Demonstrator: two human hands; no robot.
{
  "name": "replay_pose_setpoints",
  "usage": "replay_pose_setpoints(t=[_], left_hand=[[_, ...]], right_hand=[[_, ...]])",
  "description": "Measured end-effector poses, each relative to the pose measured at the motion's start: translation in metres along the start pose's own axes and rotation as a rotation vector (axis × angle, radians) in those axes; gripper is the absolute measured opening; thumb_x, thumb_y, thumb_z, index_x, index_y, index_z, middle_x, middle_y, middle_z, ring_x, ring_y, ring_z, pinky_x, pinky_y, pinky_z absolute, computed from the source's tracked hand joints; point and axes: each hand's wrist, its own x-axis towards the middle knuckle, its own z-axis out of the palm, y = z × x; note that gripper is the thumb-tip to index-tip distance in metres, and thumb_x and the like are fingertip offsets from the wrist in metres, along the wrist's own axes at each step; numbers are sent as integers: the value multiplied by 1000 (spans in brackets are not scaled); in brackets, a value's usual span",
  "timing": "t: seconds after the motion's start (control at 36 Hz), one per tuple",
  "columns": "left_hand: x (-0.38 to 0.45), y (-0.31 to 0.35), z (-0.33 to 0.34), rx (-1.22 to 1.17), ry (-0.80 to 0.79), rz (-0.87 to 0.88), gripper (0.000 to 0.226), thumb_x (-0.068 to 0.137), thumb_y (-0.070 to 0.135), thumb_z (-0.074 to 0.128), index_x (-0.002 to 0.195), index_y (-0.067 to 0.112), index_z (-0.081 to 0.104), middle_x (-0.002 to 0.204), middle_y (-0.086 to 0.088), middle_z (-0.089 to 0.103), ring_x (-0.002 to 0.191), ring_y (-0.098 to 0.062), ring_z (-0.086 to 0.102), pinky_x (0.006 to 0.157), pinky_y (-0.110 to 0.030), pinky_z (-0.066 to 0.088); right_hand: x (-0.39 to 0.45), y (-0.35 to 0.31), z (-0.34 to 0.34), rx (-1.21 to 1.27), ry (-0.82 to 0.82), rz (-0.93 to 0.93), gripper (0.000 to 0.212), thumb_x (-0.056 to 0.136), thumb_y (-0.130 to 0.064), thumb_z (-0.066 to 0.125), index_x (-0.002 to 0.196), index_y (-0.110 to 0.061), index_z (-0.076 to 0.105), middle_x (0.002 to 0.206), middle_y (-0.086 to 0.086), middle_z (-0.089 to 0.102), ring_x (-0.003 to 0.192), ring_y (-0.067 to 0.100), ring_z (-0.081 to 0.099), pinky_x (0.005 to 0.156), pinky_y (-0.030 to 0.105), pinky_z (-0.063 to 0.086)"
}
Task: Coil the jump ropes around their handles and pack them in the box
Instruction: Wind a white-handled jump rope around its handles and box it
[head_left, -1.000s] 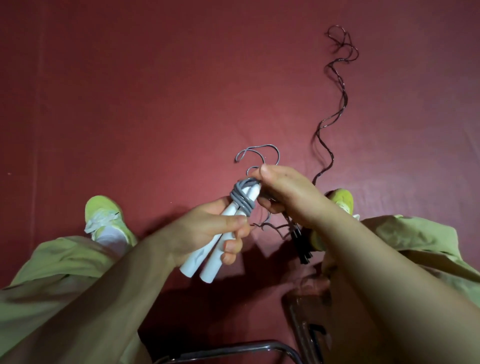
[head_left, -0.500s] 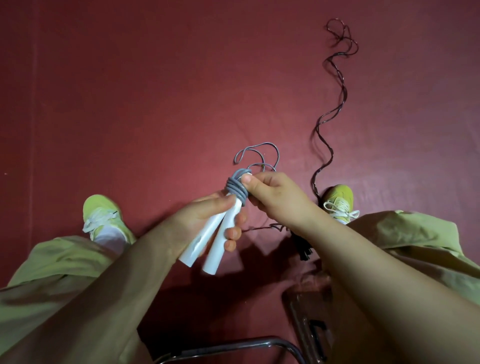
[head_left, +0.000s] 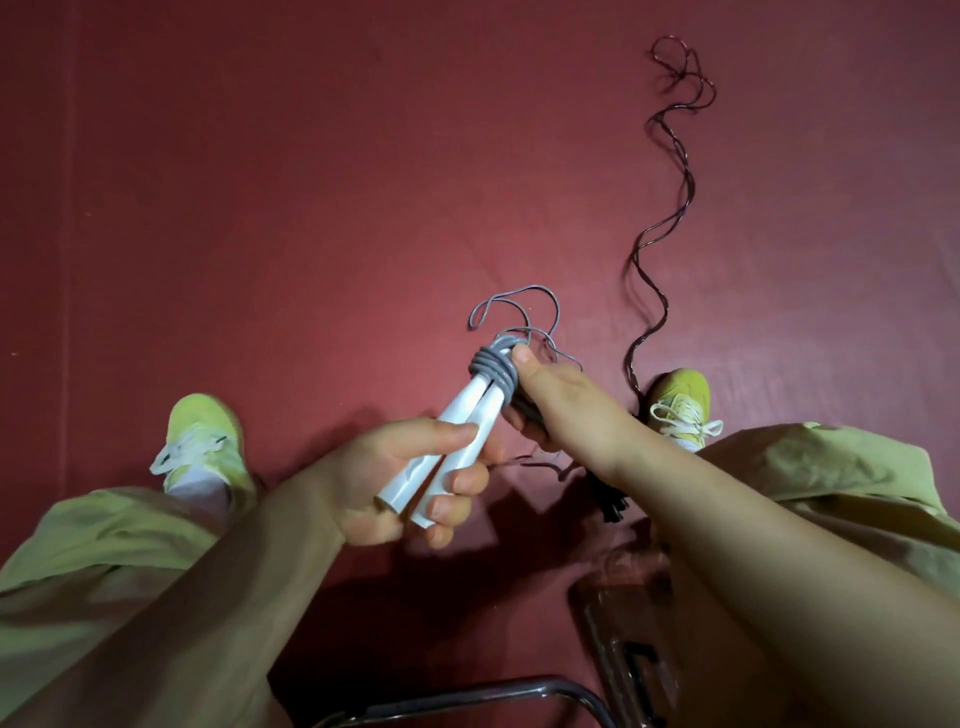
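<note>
Floor (head_left: 322, 197): dark red covering, fills the view; a faint seam runs down the far left side.

Trouser legs (head_left: 104, 551): pale green, one at 8 o'clock, one at 4 o'clock.

Left hand (head_left: 400, 478): just below centre, curled round the lower ends of the two white handles (head_left: 457, 441), thumb laid across the top, fingertips showing underneath.

Right hand (head_left: 556, 400): just right of centre, at 3 o'clock of the coil. Thumb pressed against the wound turns; the fingers curl underneath and appear to grip grey cord there, though most of them are hidden.

White handles: a pair held side by side in the air, tilted, upper ends pointing toward 1 o'clock, lower ends toward 7 o'clock.

Grey rope (head_left: 491, 366): several tight turns wound round the upper ends of the handles; loose loops stand up from the coil toward 12 o'clock.

Dark rope (head_left: 670, 218): uncoiled, lies in a wavy line on the floor from 1 o'clock down toward the right shoe (head_left: 678, 400); its black handles (head_left: 608, 499) lie on the floor below the right wrist.

Left shoe (head_left: 200, 441): yellow-green, white laces, at 9 o'clock.

Clear box (head_left: 618, 639): see-through, at 5 o'clock, partly hidden by the right forearm; contents cannot be told.

Metal tube (head_left: 467, 699): curved, at 6 o'clock, along the bottom edge.
</note>
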Motion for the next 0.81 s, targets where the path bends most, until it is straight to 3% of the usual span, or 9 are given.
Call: replay_pose_setpoints(t=[0.11,0.25,0.33,0.42,0.47,0.53,0.58,0.69,0.81], left_hand=[[1,-3,2,95,162,-4,26,77,29,58,92,8,59,59,0,47,40,-12,40,41,-21,38],[14,-6,5,418,498,77,17,93,27,55,85,13,51,60,-2,48,41,-13,36,40,-19,30],[21,-3,8,510,561,114,20,95,31,52,84,16,54,61,-1,49,41,-11,36,43,-19,28],[24,-1,10,647,598,140,25,95,31,53,82,11,55,49,6,48,37,-9,36,42,-21,28],[24,-1,9,835,672,147,33,93,38,54,71,15,50,46,7,49,40,-10,39,46,-25,32],[25,-1,9,1088,775,135,37,90,47,55,70,17,46,59,6,50,53,-14,44,52,-31,31],[25,-2,11,1261,871,120,38,90,51,53,71,18,43,68,5,49,63,-18,46,53,-33,28],[23,-3,14,1494,969,151,33,91,53,48,85,21,45,89,-1,60,87,-31,55,63,-35,33],[24,-4,13,1598,986,160,33,89,55,50,90,23,40,105,-3,63,98,-31,57,66,-34,33]], right_hand=[[-4,1,9,-12,-55,50,60,98,-60,20,71,-14,47,64,8,40,61,20,32,60,35,27],[-4,4,20,-1,-96,151,58,100,-57,19,73,-13,47,66,10,42,56,20,36,60,34,30],[2,6,17,36,-56,184,57,98,-60,22,72,-17,49,66,4,45,54,17,36,58,32,31],[9,5,15,63,-74,249,66,80,-82,24,72,-20,47,69,3,43,54,15,33,52,29,28],[14,5,16,138,-52,272,69,74,-87,28,72,-20,45,70,3,43,53,13,35,53,26,37],[13,8,15,146,-57,290,65,77,-84,34,71,-19,42,66,1,42,50,11,34,50,23,38],[9,8,13,133,-83,311,59,77,-80,43,69,-21,44,59,-2,37,45,11,30,43,22,27],[6,3,8,198,-46,301,49,85,-62,50,81,-14,59,56,-3,32,44,12,25,41,21,20],[7,0,8,169,-29,298,46,84,-54,46,71,-12,61,54,-3,33,45,13,25,47,27,19]])
